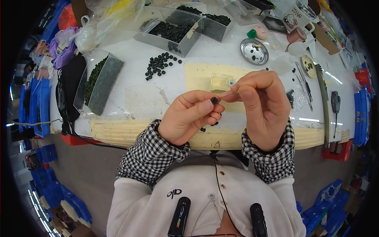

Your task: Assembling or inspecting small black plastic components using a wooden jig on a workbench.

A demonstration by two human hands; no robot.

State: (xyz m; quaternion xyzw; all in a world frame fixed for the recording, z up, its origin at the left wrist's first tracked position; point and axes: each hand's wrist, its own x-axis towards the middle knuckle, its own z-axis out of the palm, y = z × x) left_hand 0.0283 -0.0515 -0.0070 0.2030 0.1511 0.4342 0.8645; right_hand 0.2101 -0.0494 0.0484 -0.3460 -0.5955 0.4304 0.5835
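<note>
- Left hand (191,114): thumb and forefinger clamped on small black piece (214,100), over the white table (227,49).
- Right hand (267,104): fingertips pinched on thin rod (229,94); whether its tip touches the piece, cannot tell.
- Loose black discs (159,60): on the table, near clear bin (152,42).

Tiny dark pc (214,100) in L hand (187,115): too small to make out from here, partly covered by fingertips. Thin rod (228,94): one end lost in R hand (266,108), can't see full length. Same hand blocks pt of the clear block (219,81) behind. Plastic bag (112,23) cut off up top, white shirt (154,217) at btm. Blue bins (75,203), lower L: blurry, contents unclear.
</note>
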